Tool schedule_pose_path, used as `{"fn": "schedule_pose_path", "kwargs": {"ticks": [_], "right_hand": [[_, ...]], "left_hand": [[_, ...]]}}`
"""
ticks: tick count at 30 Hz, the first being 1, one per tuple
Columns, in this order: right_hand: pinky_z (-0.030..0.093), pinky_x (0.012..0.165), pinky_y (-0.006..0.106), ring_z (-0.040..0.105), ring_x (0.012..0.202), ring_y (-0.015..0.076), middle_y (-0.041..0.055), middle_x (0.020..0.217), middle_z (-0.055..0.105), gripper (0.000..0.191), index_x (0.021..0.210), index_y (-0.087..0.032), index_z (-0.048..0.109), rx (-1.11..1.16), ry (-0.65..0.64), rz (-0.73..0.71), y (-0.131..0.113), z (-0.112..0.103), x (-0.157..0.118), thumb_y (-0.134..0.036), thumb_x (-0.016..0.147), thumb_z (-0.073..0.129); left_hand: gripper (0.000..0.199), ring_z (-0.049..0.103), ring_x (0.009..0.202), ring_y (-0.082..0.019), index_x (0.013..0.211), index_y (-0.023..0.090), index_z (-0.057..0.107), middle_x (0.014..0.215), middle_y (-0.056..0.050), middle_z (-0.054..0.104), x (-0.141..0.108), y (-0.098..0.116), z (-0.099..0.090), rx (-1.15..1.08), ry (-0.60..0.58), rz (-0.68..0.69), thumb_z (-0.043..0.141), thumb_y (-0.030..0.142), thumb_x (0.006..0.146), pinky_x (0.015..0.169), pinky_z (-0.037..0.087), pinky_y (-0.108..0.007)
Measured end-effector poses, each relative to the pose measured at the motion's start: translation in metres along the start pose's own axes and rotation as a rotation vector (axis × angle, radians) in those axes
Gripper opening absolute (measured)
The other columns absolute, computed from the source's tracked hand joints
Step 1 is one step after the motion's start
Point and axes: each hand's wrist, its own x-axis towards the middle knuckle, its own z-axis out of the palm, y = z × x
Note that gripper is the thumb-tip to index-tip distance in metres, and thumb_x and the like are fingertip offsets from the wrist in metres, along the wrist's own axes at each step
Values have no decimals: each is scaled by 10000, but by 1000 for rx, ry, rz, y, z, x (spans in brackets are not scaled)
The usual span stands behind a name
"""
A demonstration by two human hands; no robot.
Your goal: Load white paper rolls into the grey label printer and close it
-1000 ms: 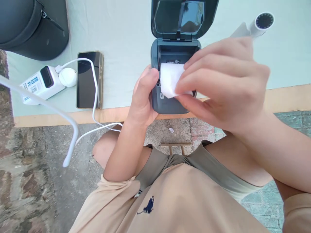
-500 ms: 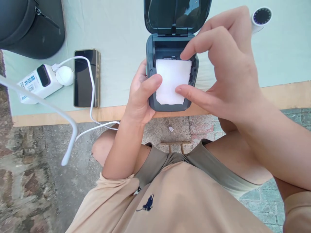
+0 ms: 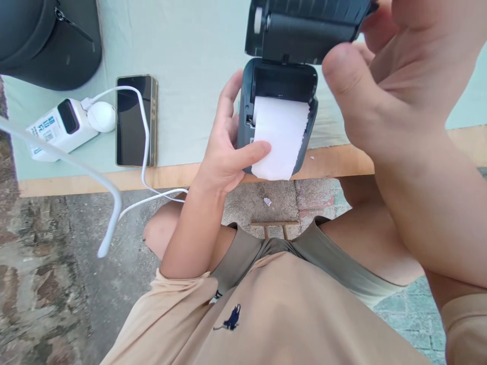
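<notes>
A small dark portable printer [image 3: 248,101] is held above the table's front edge by my left hand [image 3: 224,152]. The left thumb presses on the white paper [image 3: 283,137], which comes out of the printer's bay and hangs over its near end with a torn edge. The printer's lid [image 3: 308,35] stands raised, its roller side toward me. My right hand [image 3: 391,71] grips the lid's right edge between thumb and fingers; some of those fingers are hidden behind it.
At left on the pale green cloth [image 3: 186,91] lie a phone [image 3: 133,121] and a white device with a small screen [image 3: 57,129], joined to a white cable [image 3: 146,137]. A black zippered case [image 3: 49,45] stands at the back left.
My right hand has left the paper and taken the lid, which has tilted forward. The printer has turned slightly, and the paper reaches further past its near end.
</notes>
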Motion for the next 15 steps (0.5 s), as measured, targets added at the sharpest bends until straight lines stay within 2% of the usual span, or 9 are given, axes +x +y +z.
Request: {"fn": "schedule_pose_path", "kwargs": {"ticks": [2,4,8,12,15], "right_hand": [[427,715,175,474,1027,84,-13,989,489,217,931,-199,507,-194,14,-248,3,0,-1,-251,720,496],[443,739,219,462,1029,120,28,959,493,196,859,-178,534,-272,-22,-370,7,0,-3,-265,683,534],[438,904,282,435,1054,130,44,1040,471,211,825,-197,550,-303,-81,-382,14,-1,-6,-354,683,552],[437,932,281,419,1096,140,55,1076,439,208,829,-184,562,-311,-128,-383,14,-3,-7,-325,676,567],[433,944,282,411,1117,146,57,1082,431,209,837,-182,564,-305,-135,-398,15,-5,-8,-306,670,568]], "left_hand": [[792,545,1061,-217,1231,325,270,1058,-2,567,-1,0,0,12,28,-10,703,320,567,786,499,-284],[816,551,1052,-211,1246,338,248,1059,-5,565,-1,-2,-1,16,24,-10,701,322,567,788,500,-284],[894,543,1068,-231,1273,324,215,1053,-18,560,1,-5,-1,21,24,30,719,337,534,811,489,-306],[939,516,1102,-255,1267,315,237,1070,-19,548,2,-7,-1,73,49,35,748,358,480,846,472,-325],[923,513,1101,-256,1263,316,238,1090,-19,541,1,-7,-3,78,18,43,741,336,489,825,478,-313]]}}
